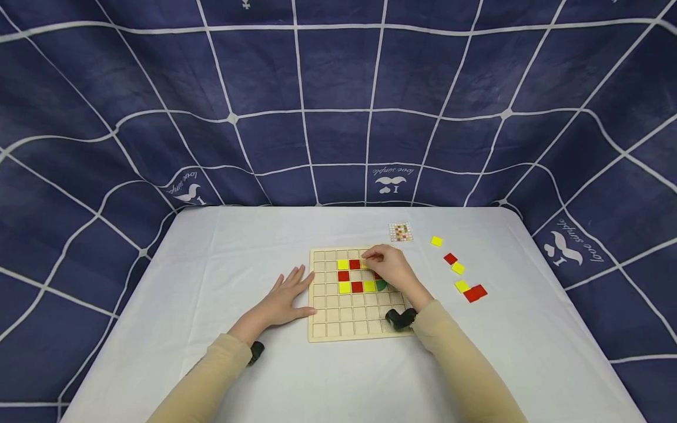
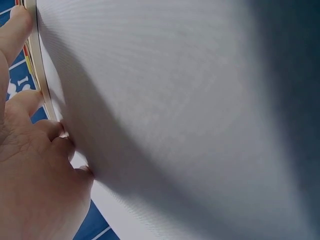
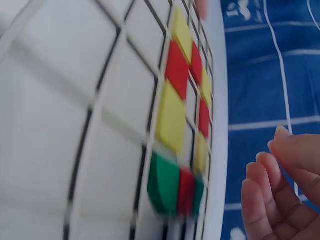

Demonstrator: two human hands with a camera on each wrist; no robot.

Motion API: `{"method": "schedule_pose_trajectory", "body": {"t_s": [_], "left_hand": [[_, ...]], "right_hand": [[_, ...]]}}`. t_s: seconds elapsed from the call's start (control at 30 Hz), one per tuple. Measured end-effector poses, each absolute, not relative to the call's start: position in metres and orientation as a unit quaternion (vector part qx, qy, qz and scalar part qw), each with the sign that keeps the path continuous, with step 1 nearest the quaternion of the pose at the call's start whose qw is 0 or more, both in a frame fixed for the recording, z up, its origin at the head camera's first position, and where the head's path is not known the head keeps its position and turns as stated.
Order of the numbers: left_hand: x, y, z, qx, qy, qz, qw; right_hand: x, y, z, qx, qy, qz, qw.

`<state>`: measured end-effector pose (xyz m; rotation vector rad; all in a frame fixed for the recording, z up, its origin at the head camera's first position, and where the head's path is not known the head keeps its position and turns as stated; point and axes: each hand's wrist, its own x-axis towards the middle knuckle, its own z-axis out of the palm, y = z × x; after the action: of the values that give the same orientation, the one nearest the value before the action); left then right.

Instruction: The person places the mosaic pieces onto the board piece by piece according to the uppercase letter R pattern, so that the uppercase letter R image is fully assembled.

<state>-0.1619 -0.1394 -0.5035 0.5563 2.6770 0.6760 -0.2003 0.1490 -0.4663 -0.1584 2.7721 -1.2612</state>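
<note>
A wooden grid board (image 1: 338, 329) lies on the table, with yellow and red square tiles set in its upper cells. A green piece with a rounded edge (image 1: 381, 285) sits at the lower right of these; the right wrist view shows a red tile (image 3: 186, 192) behind it. My left hand (image 1: 284, 301) lies flat with fingers spread, thumb and index finger touching the board's left edge. Over the pattern's upper right hovers my right hand (image 1: 392, 267), fingers bent, near a yellow tile (image 1: 364, 265). No piece shows between its fingertips in the right wrist view.
Loose yellow tiles (image 1: 436, 241) and red tiles (image 1: 475, 293) lie scattered right of the board. Behind the board is a small printed pattern card (image 1: 400, 231). A blue curtain with white lines (image 1: 338, 141) encloses the white-covered table (image 1: 233, 247).
</note>
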Motion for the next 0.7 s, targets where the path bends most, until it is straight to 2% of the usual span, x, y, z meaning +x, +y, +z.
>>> {"method": "schedule_pose_trajectory", "body": {"t_s": [0.27, 0.5, 0.7], "left_hand": [[-0.161, -0.139, -0.504, 0.197, 0.937, 0.235, 0.166], [-0.161, -0.139, -0.501, 0.199, 0.936, 0.239, 0.166], [-0.161, -0.139, -0.501, 0.199, 0.936, 0.240, 0.166]], "right_hand": [[-0.195, 0.209, -0.460, -0.013, 0.907, -0.419, 0.031], [-0.189, 0.271, -0.461, 0.037, 0.919, -0.393, -0.004], [-0.186, 0.310, -0.472, 0.093, 0.929, -0.359, 0.000]]}}
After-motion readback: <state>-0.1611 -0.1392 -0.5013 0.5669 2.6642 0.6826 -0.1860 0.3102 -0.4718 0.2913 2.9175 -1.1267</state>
